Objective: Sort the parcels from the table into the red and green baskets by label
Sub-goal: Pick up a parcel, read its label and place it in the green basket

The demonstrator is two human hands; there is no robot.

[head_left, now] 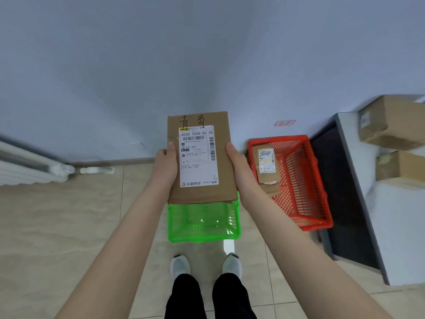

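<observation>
Cardboard parcel (200, 157) at frame centre, long axis pointing up the frame, pinched at its side edges by left hand (164, 163) and right hand (239, 166) fingers, directly above green basket (203, 236), red basket (299, 180) further right.

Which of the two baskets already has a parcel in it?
The red basket, on the floor to the person's right: a small brown parcel with a label lies inside. The green basket, directly under the held parcel, looks empty.

Two baskets on the floor (69, 215) — left basket (203, 223), right basket (299, 180) holding one parcel (266, 166) — counter (391, 215) rightward.
</observation>
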